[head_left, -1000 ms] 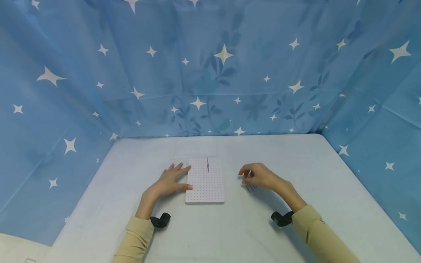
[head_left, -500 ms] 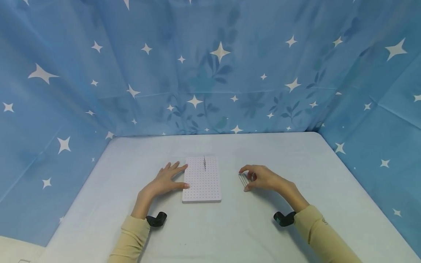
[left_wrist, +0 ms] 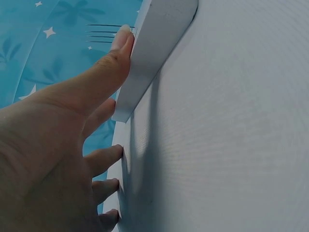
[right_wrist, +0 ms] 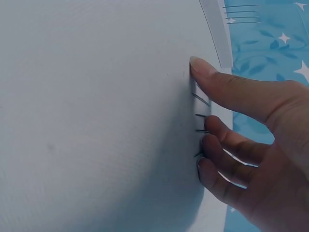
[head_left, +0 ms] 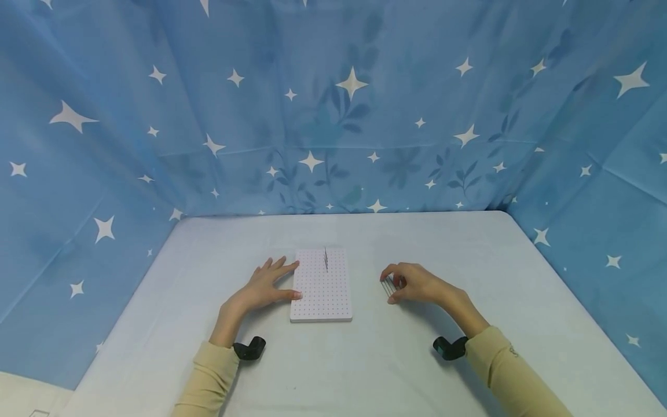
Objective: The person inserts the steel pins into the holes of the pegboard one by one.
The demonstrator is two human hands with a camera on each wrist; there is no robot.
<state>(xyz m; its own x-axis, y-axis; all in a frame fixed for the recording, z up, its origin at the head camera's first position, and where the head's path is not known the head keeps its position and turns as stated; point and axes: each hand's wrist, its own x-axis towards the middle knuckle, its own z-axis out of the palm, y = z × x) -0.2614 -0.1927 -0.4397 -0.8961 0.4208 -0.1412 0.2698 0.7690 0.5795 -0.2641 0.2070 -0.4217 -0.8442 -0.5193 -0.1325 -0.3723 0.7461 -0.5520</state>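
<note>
My left hand (head_left: 260, 288) lies at the left edge of a white pegboard (head_left: 320, 298), fingers spread, with thumb and index finger touching it. A row of several thin metal pins (head_left: 326, 260) stands upright near the board's far end; the left wrist view shows these upright pins (left_wrist: 100, 36) past the thumb. To the board's right, my right hand (head_left: 414, 282) is low over the table. Its thumb and index finger reach around several loose thin metal pins (right_wrist: 201, 131) lying on the tabletop, with a wide space between the two fingertips. The other fingers curl in close to the pins.
A white-covered table (head_left: 354, 370) bears everything. Blue curtains (head_left: 323, 127) with star patterns stand behind it and along both sides. A black wrist camera (head_left: 250, 348) sits at the left wrist, and another black camera (head_left: 449, 348) at the right.
My right thumb has dropped toward the near ends of the loose pins, opening away from the index finger, which then came slightly nearer. My left hand keeps its place at the board.
</note>
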